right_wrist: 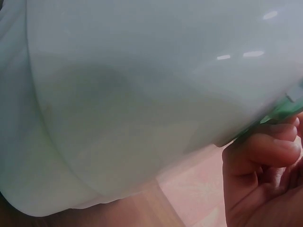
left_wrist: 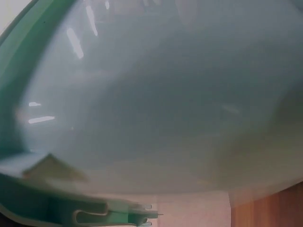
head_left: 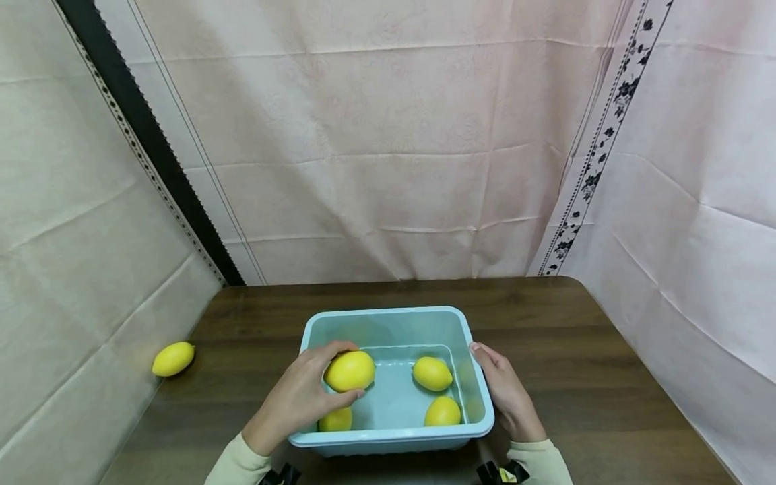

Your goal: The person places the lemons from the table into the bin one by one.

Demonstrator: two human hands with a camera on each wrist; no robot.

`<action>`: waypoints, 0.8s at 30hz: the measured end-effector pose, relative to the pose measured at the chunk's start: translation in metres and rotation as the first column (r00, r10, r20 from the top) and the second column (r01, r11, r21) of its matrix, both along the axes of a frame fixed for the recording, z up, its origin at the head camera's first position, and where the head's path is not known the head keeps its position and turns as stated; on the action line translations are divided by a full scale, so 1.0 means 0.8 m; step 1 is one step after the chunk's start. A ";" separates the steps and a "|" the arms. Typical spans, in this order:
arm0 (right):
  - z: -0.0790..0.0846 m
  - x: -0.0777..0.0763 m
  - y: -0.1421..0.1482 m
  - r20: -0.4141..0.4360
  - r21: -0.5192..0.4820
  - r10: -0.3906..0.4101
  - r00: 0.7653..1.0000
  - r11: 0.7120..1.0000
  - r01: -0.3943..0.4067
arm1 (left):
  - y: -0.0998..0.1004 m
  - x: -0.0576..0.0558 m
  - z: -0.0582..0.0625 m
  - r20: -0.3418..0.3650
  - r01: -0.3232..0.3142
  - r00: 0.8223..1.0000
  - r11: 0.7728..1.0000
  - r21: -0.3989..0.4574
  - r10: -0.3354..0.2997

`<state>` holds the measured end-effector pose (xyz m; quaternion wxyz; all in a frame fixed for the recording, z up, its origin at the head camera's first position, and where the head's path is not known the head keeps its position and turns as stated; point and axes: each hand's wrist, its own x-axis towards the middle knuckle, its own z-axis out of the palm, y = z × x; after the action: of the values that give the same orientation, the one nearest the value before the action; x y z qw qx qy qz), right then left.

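A light blue plastic basin (head_left: 394, 436) stands on the brown wooden table. Over its left side my left hand (head_left: 297, 397) holds a yellow lemon (head_left: 353, 371) between thumb and fingers. Lower down in the basin lie a lemon (head_left: 432, 374) at the right, another lemon (head_left: 443, 411) near the front right corner, and a lemon (head_left: 336, 420) partly hidden below my left hand. My right hand (head_left: 508, 396) grips the basin's right rim, its fingers curled there in the right wrist view. The basin's pale wall fills most of both wrist views.
One more lemon (head_left: 173, 358) lies at the table's left edge, against the left cloth. Pale cloth hangings (head_left: 388, 168) close off the back and both sides. Bare wood of the tabletop (head_left: 594, 377) extends to the right of the basin.
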<state>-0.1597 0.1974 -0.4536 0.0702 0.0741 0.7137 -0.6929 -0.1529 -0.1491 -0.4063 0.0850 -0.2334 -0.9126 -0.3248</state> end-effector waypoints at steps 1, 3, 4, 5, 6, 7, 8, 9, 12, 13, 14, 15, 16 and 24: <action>0.000 0.000 0.000 0.002 0.003 -0.001 1.000 1.000 0.001 | 0.000 0.000 0.000 0.000 -0.001 1.000 1.000 0.002 0.001; 0.000 0.000 0.000 0.005 0.004 -0.005 1.000 1.000 0.005 | 0.001 0.002 0.000 -0.011 -0.010 1.000 1.000 0.005 0.010; -0.001 0.001 0.000 0.005 0.007 -0.007 1.000 1.000 0.007 | 0.001 0.002 0.000 -0.020 -0.014 1.000 1.000 0.005 0.014; -0.001 0.001 0.000 0.004 0.008 -0.007 1.000 1.000 0.007 | 0.001 0.003 0.000 -0.032 -0.017 0.999 1.000 0.004 0.017; -0.001 0.001 0.000 0.002 0.011 -0.008 1.000 1.000 0.008 | 0.001 0.003 -0.001 -0.045 -0.021 0.999 1.000 0.005 0.021; -0.001 0.001 0.000 0.000 0.014 -0.009 1.000 1.000 0.009 | 0.001 0.004 -0.001 -0.059 -0.024 0.998 1.000 0.007 0.024; -0.001 0.002 0.000 -0.001 0.015 -0.009 1.000 1.000 0.009 | 0.001 0.004 -0.001 -0.072 -0.028 0.997 1.000 0.008 0.028; -0.001 0.002 0.001 -0.003 0.017 -0.009 1.000 1.000 0.009 | 0.000 0.005 -0.001 -0.084 -0.030 0.996 1.000 0.007 0.031; -0.001 0.003 0.001 -0.006 0.017 -0.008 1.000 1.000 0.008 | -0.002 0.005 -0.001 -0.104 -0.031 0.994 0.999 0.020 0.033; -0.001 0.003 0.001 -0.005 0.016 -0.009 1.000 1.000 0.009 | -0.002 0.005 -0.001 -0.106 -0.031 0.994 0.999 0.024 0.034; -0.001 0.003 0.001 -0.004 0.017 -0.011 1.000 1.000 0.011 | -0.003 0.006 -0.001 -0.108 -0.033 0.994 0.999 0.026 0.035; -0.001 0.003 0.001 -0.002 0.019 -0.012 1.000 1.000 0.012 | -0.004 0.006 -0.001 -0.110 -0.031 0.993 0.999 0.030 0.035; -0.001 0.003 0.000 0.000 0.020 -0.015 1.000 1.000 0.015 | -0.006 0.006 -0.001 -0.112 -0.030 0.993 0.999 0.032 0.034; -0.001 0.003 -0.001 -0.004 0.012 -0.017 1.000 1.000 0.017 | -0.021 0.002 0.005 -0.146 -0.043 0.988 0.999 0.030 0.047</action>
<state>-0.1577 0.1968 -0.4546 0.0625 0.0794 0.7175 -0.6892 -0.1509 -0.1656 -0.4019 0.1620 -0.2347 -0.9046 -0.3169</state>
